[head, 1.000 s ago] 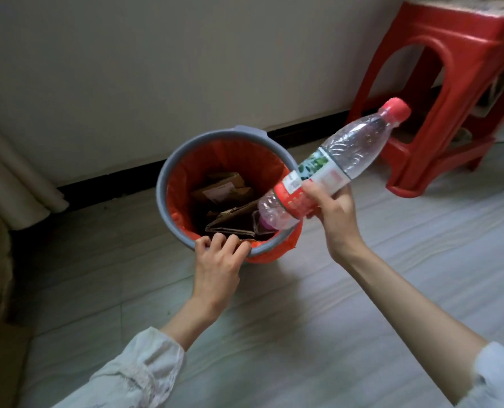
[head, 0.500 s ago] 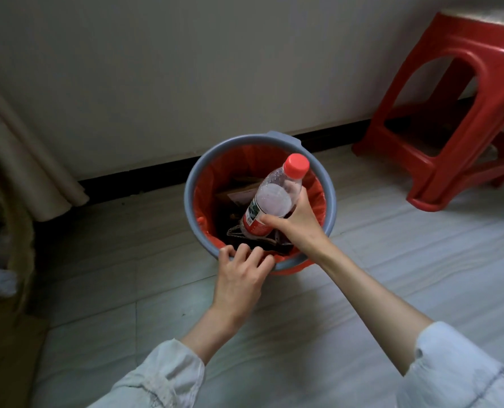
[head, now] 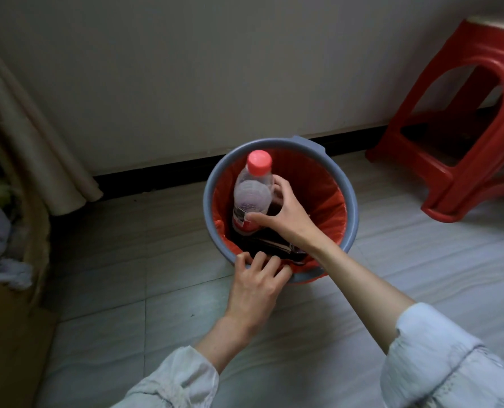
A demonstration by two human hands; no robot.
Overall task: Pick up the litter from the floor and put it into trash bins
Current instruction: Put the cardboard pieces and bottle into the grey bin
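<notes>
**Count of things around the trash bin**

One grey trash bin (head: 351, 201) stands on the floor, with one red liner bag (head: 318, 184) inside it. One clear plastic bottle (head: 252, 195) with one red cap (head: 259, 161) stands inside the bin. Beneath the bottle in the bin lies dark litter (head: 274, 245), too jumbled to count. Two hands are at the bin: one right hand (head: 289, 219) inside it, one left hand (head: 256, 287) at its near rim. One red stool (head: 465, 148) stands to the right of the bin. One curtain (head: 38, 136) hangs to its left, and one cardboard box (head: 6, 334) sits further left.
</notes>
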